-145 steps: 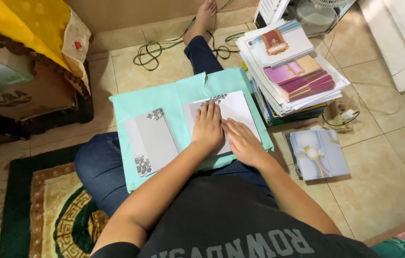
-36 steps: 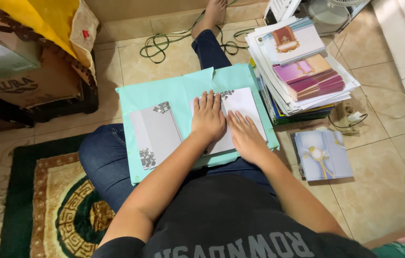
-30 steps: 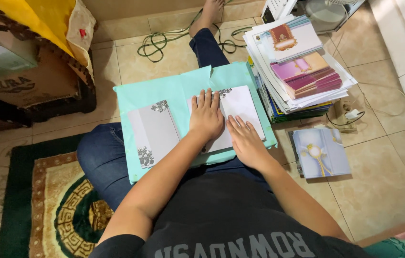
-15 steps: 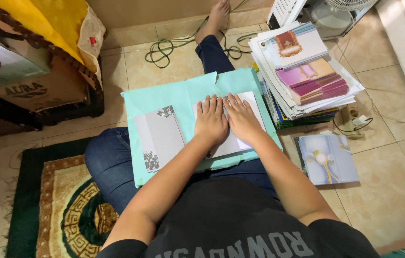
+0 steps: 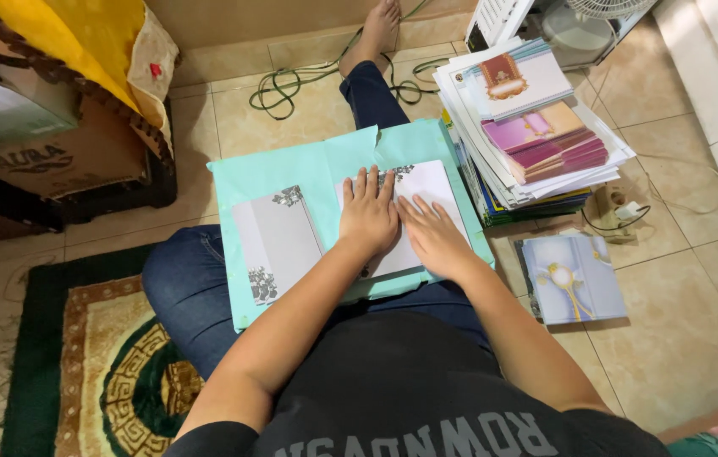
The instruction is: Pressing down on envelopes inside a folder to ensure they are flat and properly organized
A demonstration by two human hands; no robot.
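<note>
Item: white card (image 5: 422, 199) with grey floral corners, lying at frame centre on a mint-green sheet (image 5: 308, 169) spread across the seated person's lap.

Left hand (image 5: 369, 218): flat, palm down on the left half of the card, fingers (image 5: 367, 182) straight and only slightly spread; grips nothing, presses.

Right hand (image 5: 433, 239): flat beside it, touching or nearly touching the left hand, fingers pointing to the upper left of the frame, loosely together; likewise pressing, not pinching.

Adjacent: a second grey-and-white card (image 5: 277, 244) left of centre on the same sheet, untouched. Stack of cards and papers (image 5: 532, 127) at upper right on the tiled floor, leaning and fanned. Pale blue card (image 5: 572, 278) on the floor at right. Green cable (image 5: 291, 85) at upper centre. Patterned rug (image 5: 96, 364) at lower left.

Risks, as judged: the lap is a soft, uneven base, so uneven pressure could crease the card off-line or skew it. A shift of the knee could slide the untouched card off the sheet. The stack at upper right sits just beside the sheet's edge; a nudge from the right elbow or the sheet could topple it.
</note>
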